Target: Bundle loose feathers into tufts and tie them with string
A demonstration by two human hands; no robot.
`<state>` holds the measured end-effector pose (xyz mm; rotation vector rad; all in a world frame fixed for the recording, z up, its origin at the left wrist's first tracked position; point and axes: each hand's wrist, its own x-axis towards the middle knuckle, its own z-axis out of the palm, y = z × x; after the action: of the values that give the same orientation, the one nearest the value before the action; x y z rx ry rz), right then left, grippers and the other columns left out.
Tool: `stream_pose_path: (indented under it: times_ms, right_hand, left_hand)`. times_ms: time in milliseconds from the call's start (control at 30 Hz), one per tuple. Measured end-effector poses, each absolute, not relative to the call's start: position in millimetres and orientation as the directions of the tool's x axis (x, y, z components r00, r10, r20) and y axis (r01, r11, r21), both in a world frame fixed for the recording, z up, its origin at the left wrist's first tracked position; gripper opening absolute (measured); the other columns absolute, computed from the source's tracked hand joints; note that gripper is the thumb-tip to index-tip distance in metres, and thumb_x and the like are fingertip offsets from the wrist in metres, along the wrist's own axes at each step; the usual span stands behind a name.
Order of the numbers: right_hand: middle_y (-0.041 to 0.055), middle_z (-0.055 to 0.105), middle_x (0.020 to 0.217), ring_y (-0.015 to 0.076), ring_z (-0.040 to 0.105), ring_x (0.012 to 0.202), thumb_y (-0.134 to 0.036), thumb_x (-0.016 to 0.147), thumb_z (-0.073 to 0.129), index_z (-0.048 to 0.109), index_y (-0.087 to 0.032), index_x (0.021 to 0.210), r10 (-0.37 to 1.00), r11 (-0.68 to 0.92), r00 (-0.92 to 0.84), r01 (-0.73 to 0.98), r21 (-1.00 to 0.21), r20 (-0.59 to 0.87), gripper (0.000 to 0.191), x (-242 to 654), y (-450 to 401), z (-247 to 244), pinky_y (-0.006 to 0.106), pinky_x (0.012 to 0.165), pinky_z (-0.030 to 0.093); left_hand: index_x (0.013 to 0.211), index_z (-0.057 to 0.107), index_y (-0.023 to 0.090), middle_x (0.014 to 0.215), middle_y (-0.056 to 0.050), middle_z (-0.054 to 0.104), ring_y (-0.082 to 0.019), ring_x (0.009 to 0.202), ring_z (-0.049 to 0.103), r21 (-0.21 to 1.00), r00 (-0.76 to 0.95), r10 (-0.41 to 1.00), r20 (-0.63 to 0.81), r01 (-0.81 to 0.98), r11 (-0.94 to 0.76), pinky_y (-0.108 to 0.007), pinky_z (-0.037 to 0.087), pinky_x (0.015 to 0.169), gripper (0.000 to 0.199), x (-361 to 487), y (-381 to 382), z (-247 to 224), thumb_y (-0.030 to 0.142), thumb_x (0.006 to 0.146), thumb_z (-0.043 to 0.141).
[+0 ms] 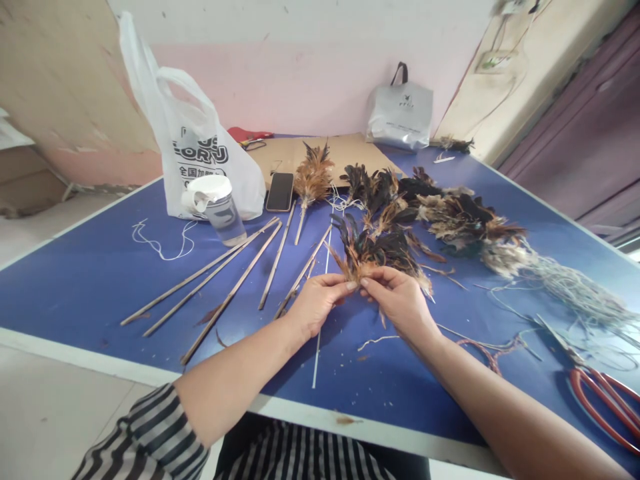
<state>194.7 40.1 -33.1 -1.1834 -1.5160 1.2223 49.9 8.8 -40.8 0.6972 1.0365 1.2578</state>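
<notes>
Both hands meet over the middle of the blue table (pixel 230 353), pinching the base of a small bunch of brown and black feathers (pixel 353 257). My left hand (pixel 323 303) grips it from the left with thumb and fingers pressed together. From the right, my right hand (pixel 395 297) pinches the same base, its thumb close to the left one. The feather tips point away from me. Just behind lies a pile of dark feathers (pixel 395 250). Several thin wooden sticks (pixel 233 290) lie left of my hands. A finished-looking feather bundle on a stick (pixel 313 177) rests farther back.
Red-handled scissors (pixel 595 387) lie at the right near tangled pale string (pixel 580 283). More feathers (pixel 465 217) spread across the right side. At the back left stand a lidded plastic jug (pixel 223 213) and a white bag (pixel 200 153), beside a phone (pixel 280 192). A silver bag (pixel 400 117) stands behind.
</notes>
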Motion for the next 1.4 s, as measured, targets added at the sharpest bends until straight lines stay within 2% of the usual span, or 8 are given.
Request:
stream_pose_path:
  times_ms: [200,333,467,600,767,1000,1100,1400]
  right_hand:
    - [0.0014,0.063,0.061,0.0133,0.057,0.055,-0.035,0.069,0.064,0.067,-0.016,0.080,0.983,0.096,-0.173,0.237,-0.967,0.055,0.022,193,39,-34,0.026,0.054,0.045]
    - [0.0036,0.066,0.070,0.0157,0.059,0.064,-0.032,0.074,0.061,0.070,-0.017,0.081,0.953,0.288,-0.199,0.344,-0.894,0.230,0.019,193,37,-31,0.029,0.061,0.047]
    - [0.0041,0.064,0.074,0.0155,0.059,0.071,-0.027,0.081,0.054,0.070,-0.019,0.085,0.837,0.545,-0.306,0.389,-0.743,0.454,0.018,195,35,-30,0.029,0.066,0.047]
    - [0.0056,0.060,0.083,0.0154,0.058,0.076,-0.022,0.086,0.046,0.067,-0.021,0.101,0.720,0.694,-0.414,0.452,-0.561,0.557,0.026,196,31,-31,0.029,0.069,0.049]
    - [0.0094,0.056,0.092,0.0190,0.056,0.084,-0.023,0.086,0.045,0.060,-0.018,0.113,0.625,0.766,-0.532,0.558,-0.319,0.571,0.031,195,27,-32,0.034,0.076,0.049]
    - [0.0089,0.057,0.090,0.0192,0.054,0.080,-0.027,0.086,0.048,0.062,-0.019,0.108,0.537,0.801,-0.593,0.581,-0.143,0.600,0.028,199,30,-30,0.033,0.073,0.047]
    - [0.0078,0.058,0.085,0.0178,0.053,0.077,-0.026,0.086,0.048,0.064,-0.019,0.105,0.522,0.800,-0.588,0.589,-0.115,0.618,0.026,201,31,-29,0.032,0.070,0.046]
    - [0.0069,0.057,0.084,0.0173,0.052,0.076,-0.034,0.082,0.056,0.067,-0.020,0.094,0.536,0.804,-0.542,0.561,-0.196,0.647,0.021,204,33,-25,0.032,0.071,0.044]
  left_hand:
    - [0.075,0.073,0.016,0.069,-0.003,0.068,-0.011,0.061,0.052,0.948,-0.069,0.986,-0.155,-0.291,0.128,-0.024,0.038,0.065,0.020,51,6,-36,0.026,0.058,0.076]
    - [0.075,0.073,0.016,0.072,-0.004,0.069,-0.013,0.067,0.055,0.957,-0.050,0.988,-0.145,-0.263,0.127,-0.025,0.040,0.068,0.021,50,4,-33,0.029,0.059,0.075]
    - [0.074,0.073,0.014,0.071,-0.005,0.067,-0.014,0.068,0.055,0.951,-0.018,0.987,-0.160,-0.272,0.149,-0.026,0.040,0.068,0.024,49,5,-38,0.035,0.061,0.074]
    - [0.075,0.071,0.013,0.073,-0.006,0.066,-0.013,0.069,0.054,0.909,0.013,0.984,-0.177,-0.380,0.169,-0.025,0.039,0.069,0.029,49,7,-44,0.039,0.062,0.073]
    - [0.068,0.069,0.012,0.059,0.000,0.058,-0.006,0.056,0.045,0.814,0.037,0.977,-0.209,-0.547,0.194,-0.023,0.035,0.062,0.027,48,7,-45,0.036,0.058,0.077]
    - [0.072,0.069,0.013,0.070,-0.002,0.063,-0.009,0.065,0.054,0.734,0.098,0.957,-0.274,-0.621,0.274,-0.024,0.038,0.067,0.024,47,5,-40,0.033,0.061,0.076]
    - [0.075,0.069,0.013,0.069,-0.002,0.063,-0.007,0.062,0.053,0.715,0.137,0.949,-0.284,-0.630,0.304,-0.023,0.039,0.067,0.024,47,5,-41,0.032,0.061,0.076]
    - [0.075,0.068,0.011,0.074,-0.003,0.065,-0.007,0.064,0.056,0.733,0.243,0.939,-0.244,-0.588,0.342,-0.021,0.040,0.067,0.022,43,8,-44,0.029,0.063,0.075]
